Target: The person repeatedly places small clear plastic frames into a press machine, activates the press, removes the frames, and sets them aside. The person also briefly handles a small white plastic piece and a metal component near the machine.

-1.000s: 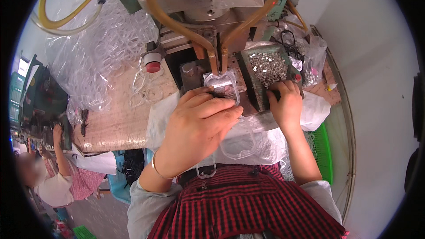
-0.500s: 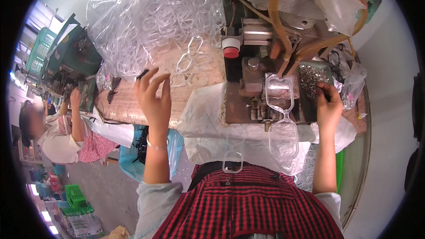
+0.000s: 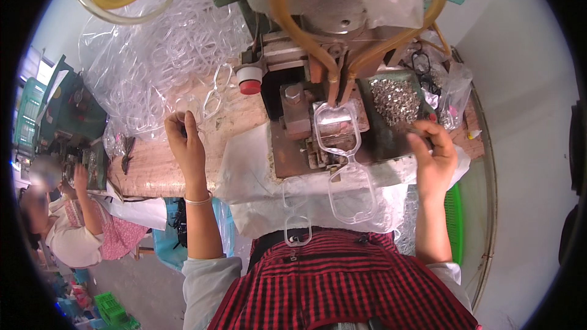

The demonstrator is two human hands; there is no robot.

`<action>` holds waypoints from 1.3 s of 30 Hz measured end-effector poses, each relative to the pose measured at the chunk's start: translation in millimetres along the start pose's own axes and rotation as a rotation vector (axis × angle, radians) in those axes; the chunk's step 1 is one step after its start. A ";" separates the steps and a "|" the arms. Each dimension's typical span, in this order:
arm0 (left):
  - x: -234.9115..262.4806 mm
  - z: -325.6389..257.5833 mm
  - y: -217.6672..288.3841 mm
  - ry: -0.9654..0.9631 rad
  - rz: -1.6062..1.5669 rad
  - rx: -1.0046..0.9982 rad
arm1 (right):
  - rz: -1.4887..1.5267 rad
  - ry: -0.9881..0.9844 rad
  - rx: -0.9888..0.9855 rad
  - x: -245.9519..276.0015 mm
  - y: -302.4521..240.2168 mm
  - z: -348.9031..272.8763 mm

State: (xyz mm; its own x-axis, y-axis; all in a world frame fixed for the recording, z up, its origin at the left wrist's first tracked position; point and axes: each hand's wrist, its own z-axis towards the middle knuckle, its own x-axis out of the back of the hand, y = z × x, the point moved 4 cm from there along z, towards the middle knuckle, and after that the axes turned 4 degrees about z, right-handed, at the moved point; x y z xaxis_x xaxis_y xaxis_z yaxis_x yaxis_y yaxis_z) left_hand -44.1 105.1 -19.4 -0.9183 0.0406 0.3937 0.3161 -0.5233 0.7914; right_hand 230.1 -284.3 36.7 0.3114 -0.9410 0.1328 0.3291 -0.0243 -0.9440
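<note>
One clear frame seated under press; left hand pinching next frame, right hand pinching small part from tray.

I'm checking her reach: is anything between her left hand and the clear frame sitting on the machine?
Nothing visible blocks it. The left hand is at the pile of clear frames, and only bare bench and white sheet lie between it and the clear frame on the machine.
</note>
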 end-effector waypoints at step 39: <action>-63.6 -88.4 228.0 -0.529 -0.142 -1.029 | -0.155 0.075 0.237 -0.6 26.8 45.7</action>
State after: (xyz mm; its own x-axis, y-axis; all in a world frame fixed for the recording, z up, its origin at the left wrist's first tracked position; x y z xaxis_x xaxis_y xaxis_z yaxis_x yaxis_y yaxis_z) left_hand 65.4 -92.0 94.6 -0.6393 0.3772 0.6701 -0.3472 -0.9191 0.1862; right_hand 279.5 -268.9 25.1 0.1775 -0.9548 0.2386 0.5693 -0.0982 -0.8162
